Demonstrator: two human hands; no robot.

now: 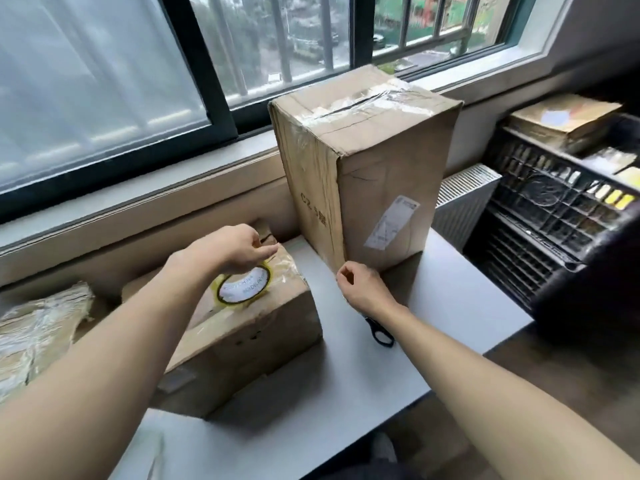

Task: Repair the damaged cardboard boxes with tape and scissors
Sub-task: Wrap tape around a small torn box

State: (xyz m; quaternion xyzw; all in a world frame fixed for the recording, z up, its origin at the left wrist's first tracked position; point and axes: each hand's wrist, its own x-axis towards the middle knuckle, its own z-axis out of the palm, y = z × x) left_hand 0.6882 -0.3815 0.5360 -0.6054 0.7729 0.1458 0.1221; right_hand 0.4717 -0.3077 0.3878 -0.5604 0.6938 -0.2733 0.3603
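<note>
Here, near edge: the desk (398, 358) ran grey between the two forearms.
Scissors: the scissors (381, 332) lay on the desk under the right wrist, only the black handle showing, unused.
Right hand: the right hand (363, 287) had its fingers (343, 273) curled together at the bottom corner of the tall box (363, 168); they seemed to pinch a tape end there, though the clear film was too faint to be sure.
Left hand: the left hand (239, 249) gripped the tape roll (242, 287) from above, the roll touching the top of the low box (235, 327).
Progress: the tall box already wore tape across its top seam and down its near-left face; cutting and pressing down likely remained, and the low box looked only partly mended.
Left side: a crumpled wrapped box (38, 327) sat beside the low box.
Right side: a black crate (554, 223) stood off the desk with flattened cardboard (564, 119) on top.
In the way: the low box crowded the tall one's left face.
Far: the window (207, 64) and sill stood just behind.
</note>
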